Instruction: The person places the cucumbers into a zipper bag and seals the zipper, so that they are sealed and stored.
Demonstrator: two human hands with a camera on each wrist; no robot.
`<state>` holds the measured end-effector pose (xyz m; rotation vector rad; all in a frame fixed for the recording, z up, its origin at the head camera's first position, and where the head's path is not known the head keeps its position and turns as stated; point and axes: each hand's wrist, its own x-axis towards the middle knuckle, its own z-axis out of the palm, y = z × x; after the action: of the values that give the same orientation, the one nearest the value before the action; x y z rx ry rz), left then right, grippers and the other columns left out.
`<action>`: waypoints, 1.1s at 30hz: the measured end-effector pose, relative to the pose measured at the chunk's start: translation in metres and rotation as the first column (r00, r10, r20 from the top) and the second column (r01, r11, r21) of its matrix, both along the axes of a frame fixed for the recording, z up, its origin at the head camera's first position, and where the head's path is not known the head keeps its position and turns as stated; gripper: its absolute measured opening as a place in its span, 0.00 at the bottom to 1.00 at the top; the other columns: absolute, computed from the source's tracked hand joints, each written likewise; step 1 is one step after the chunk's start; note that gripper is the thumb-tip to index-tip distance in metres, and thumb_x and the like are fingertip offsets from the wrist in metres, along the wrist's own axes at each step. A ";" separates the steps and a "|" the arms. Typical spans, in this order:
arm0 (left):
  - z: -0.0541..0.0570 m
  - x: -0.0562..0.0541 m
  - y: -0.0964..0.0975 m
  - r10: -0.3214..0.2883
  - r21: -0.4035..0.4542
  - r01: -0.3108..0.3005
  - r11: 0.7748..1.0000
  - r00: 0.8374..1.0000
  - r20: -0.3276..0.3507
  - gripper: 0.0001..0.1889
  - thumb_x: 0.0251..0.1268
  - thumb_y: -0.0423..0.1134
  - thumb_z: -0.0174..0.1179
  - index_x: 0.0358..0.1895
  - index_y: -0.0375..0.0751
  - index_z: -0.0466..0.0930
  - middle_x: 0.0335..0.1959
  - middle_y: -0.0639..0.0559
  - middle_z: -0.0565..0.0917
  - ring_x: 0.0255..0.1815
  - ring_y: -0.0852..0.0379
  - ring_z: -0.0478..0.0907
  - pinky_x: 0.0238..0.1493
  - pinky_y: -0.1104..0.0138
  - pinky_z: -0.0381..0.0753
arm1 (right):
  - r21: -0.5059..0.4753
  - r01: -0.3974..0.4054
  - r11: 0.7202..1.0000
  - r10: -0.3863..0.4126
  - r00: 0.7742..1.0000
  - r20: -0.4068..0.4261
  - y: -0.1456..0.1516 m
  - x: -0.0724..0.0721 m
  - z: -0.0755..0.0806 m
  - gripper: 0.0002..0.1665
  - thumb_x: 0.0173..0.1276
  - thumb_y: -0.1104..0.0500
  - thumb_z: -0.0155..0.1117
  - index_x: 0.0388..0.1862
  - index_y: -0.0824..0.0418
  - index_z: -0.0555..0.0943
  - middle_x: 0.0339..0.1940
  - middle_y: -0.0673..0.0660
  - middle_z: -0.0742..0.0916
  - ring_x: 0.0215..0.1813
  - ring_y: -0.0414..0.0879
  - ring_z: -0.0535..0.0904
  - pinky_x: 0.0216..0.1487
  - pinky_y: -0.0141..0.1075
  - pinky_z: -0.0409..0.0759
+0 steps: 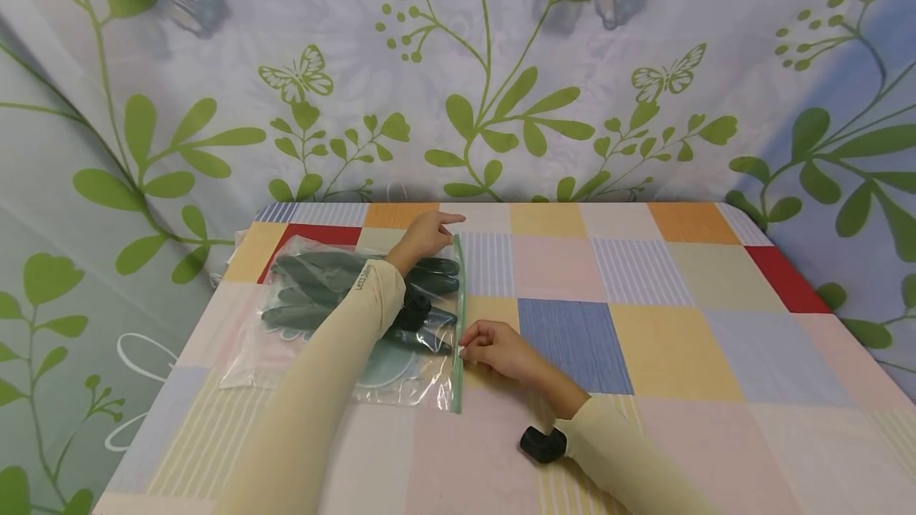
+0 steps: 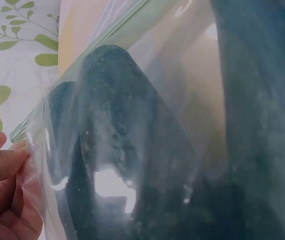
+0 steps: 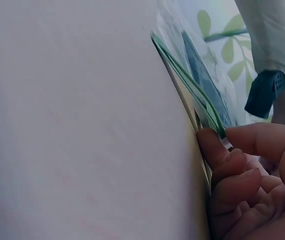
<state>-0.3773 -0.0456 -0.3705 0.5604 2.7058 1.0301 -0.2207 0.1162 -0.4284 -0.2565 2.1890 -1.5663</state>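
A clear zip bag (image 1: 243, 368) lies flat on the table, with dark green rubber gloves (image 1: 315, 280) inside and a green seal strip (image 1: 458, 388) along its right edge. At the strip's far end, my left hand (image 1: 428, 234) pinches the bag's corner; the left wrist view shows thumb and finger on the clear film (image 2: 35, 185). Partway down the strip, my right hand (image 1: 504, 350) pinches a small white slider (image 3: 226, 142) between thumb and forefinger, its other fingers curled in. The left forearm crosses over the bag and hides part of the gloves.
A patchwork-patterned cloth (image 1: 673, 348) covers the table. Behind it hangs a leaf-and-butterfly curtain (image 1: 501, 102). A pale round shape (image 1: 386, 364) shows at the bag's near part. Each wrist wears a black camera, the right one (image 1: 542, 445) close over the cloth.
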 end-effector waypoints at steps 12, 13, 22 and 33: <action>-0.004 -0.002 0.000 0.000 0.008 0.000 1.000 1.000 0.000 0.26 0.60 0.27 0.49 0.63 0.49 0.69 0.46 0.39 0.82 0.14 0.62 0.58 0.19 0.72 0.61 | -0.023 -0.108 0.994 0.108 0.994 0.003 0.001 0.032 -0.006 0.08 0.57 0.67 0.60 0.35 0.70 0.75 0.17 0.48 0.76 0.14 0.36 0.62 0.14 0.27 0.59; -0.004 -0.003 0.000 0.000 0.011 0.000 1.000 1.000 0.003 0.26 0.60 0.27 0.49 0.63 0.49 0.69 0.46 0.39 0.82 0.14 0.62 0.59 0.19 0.72 0.61 | -0.022 -0.113 0.993 0.113 0.994 0.003 0.001 0.035 -0.007 0.08 0.56 0.67 0.60 0.35 0.70 0.75 0.17 0.47 0.76 0.14 0.36 0.62 0.14 0.27 0.59; -0.007 -0.005 -0.003 0.020 0.018 -0.020 1.000 1.000 0.011 0.26 0.61 0.27 0.49 0.63 0.49 0.69 0.46 0.39 0.82 0.13 0.62 0.58 0.18 0.72 0.61 | -0.001 -0.097 0.995 0.097 0.995 -0.022 -0.002 0.041 -0.008 0.07 0.55 0.67 0.60 0.34 0.69 0.76 0.17 0.47 0.76 0.14 0.36 0.63 0.14 0.27 0.60; -0.005 0.002 -0.017 -0.152 -0.162 0.144 0.976 0.988 -0.033 0.34 0.66 0.38 0.50 0.72 0.38 0.46 0.55 0.36 0.76 0.53 0.44 0.75 0.52 0.58 0.73 | 0.060 -0.204 0.977 0.207 0.977 -0.057 0.046 0.018 0.003 0.17 0.65 0.61 0.56 0.50 0.68 0.74 0.33 0.65 0.85 0.22 0.42 0.75 0.20 0.31 0.71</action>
<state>-0.3753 -0.0625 -0.3751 0.7503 2.7050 0.7651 -0.2030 0.1623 -0.4252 -0.5048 2.1703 -1.4013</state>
